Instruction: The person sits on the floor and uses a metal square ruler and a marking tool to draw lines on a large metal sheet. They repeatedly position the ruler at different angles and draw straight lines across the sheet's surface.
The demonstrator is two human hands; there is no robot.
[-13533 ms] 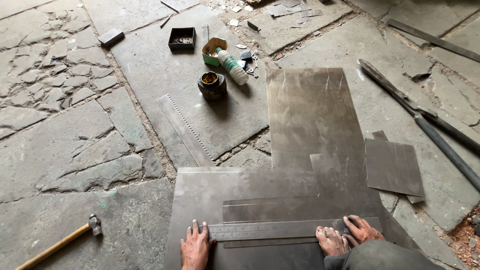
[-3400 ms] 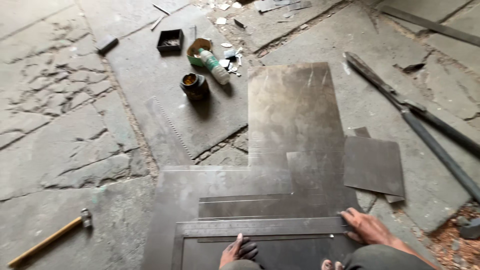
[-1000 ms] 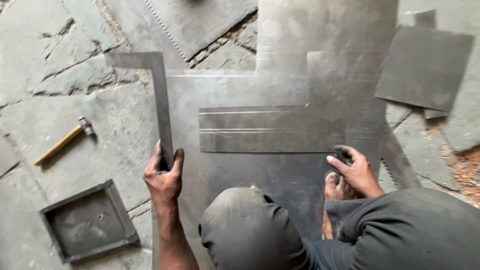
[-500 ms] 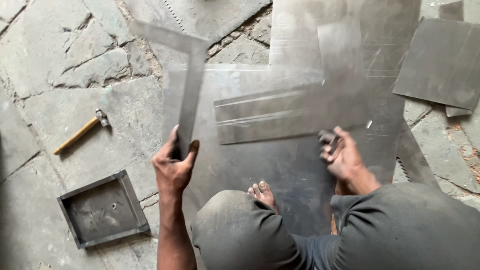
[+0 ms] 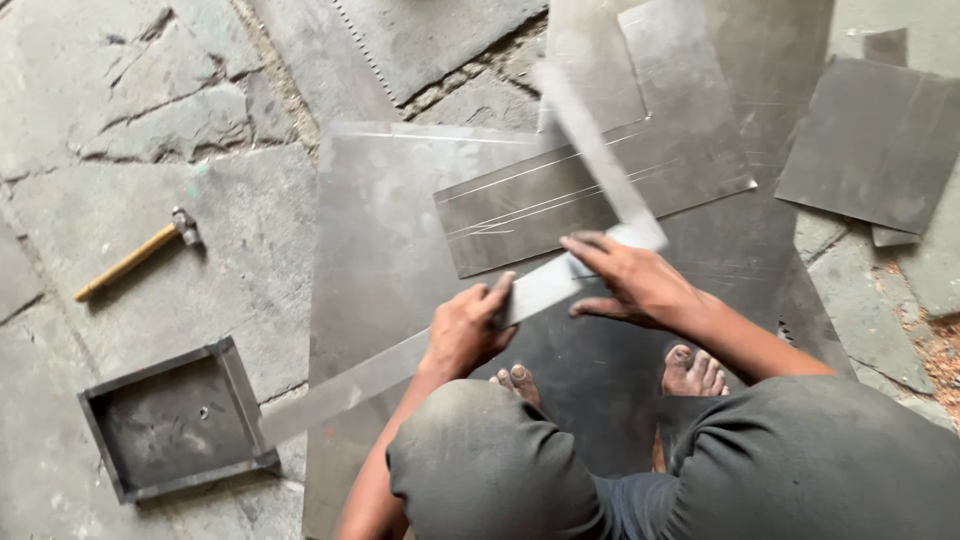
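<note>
Squatting on a metal sheet [image 5: 400,200], the left hand [image 5: 468,330] clamps the steel square's [image 5: 520,295] long arm while the right hand [image 5: 635,280] rests open-fingered at its corner; it likely needs pressing flat before marking.

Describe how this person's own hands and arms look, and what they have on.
Both the left hand and the right hand are bare: no gloves, rings or watch show. The forearms are bare too, with no sleeve in view. The hands look dusty. Dark grey trousers cover the knees; the feet are bare.
</note>
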